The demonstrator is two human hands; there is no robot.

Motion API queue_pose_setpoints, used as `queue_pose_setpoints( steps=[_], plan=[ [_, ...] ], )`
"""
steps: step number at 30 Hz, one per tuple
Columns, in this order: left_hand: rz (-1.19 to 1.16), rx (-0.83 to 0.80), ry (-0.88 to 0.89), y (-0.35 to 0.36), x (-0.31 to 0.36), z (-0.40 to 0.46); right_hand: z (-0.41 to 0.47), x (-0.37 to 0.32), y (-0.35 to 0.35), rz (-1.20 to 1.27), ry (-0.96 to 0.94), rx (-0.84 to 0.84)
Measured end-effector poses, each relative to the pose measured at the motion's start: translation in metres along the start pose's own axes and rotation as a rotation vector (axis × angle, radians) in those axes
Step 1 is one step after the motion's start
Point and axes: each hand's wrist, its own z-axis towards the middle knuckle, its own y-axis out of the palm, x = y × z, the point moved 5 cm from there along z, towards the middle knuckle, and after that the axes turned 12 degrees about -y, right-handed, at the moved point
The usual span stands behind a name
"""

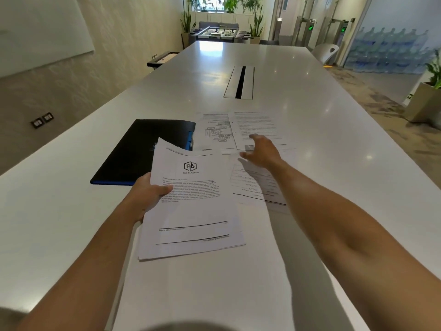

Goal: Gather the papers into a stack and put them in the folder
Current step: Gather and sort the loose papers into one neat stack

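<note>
The gathering step is under way at the long white glossy table [310, 144]. The person's left hand [145, 194] pinches a partial stack of white printed sheets [193, 201] by its left edge, thumb on top and fingers underneath; the top page carries a hexagonal logo and a block of text. The stack's far corner overlaps the near edge of the closed dark folder with a blue spine [138, 151], which lies flat at about ten o'clock from the stack.

The right hand [262, 151] reaches out toward one o'clock, fingers spread and relaxed, holding nothing. It hovers over or just touches the near edge of a white text page with punched holes [257, 126]; I cannot tell whether there is contact. That page overlaps a white page printed with a flowchart diagram [216, 132] to its left. Another loose white page with ruled lines of text [253, 185] lies under the right forearm, at three o'clock from the held stack.

So three or more sheets look uncollected. The next move probably calls for sliding the far pages back, adding them to the held stack, squaring the edges, then opening the folder, which is not yet done.
</note>
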Motion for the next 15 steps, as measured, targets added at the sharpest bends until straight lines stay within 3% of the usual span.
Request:
queue_pose_setpoints(
  steps=[6, 15],
  plan=[
    [0.028, 0.008, -0.008, -0.002, -0.004, 0.005, 0.022, 0.008, 0.021, -0.039, -0.041, -0.177],
    [-0.022, -0.044, -0.041, 0.004, 0.005, -0.001, 0.028, 0.012, 0.025, -0.257, -0.118, -0.167]
  ],
)
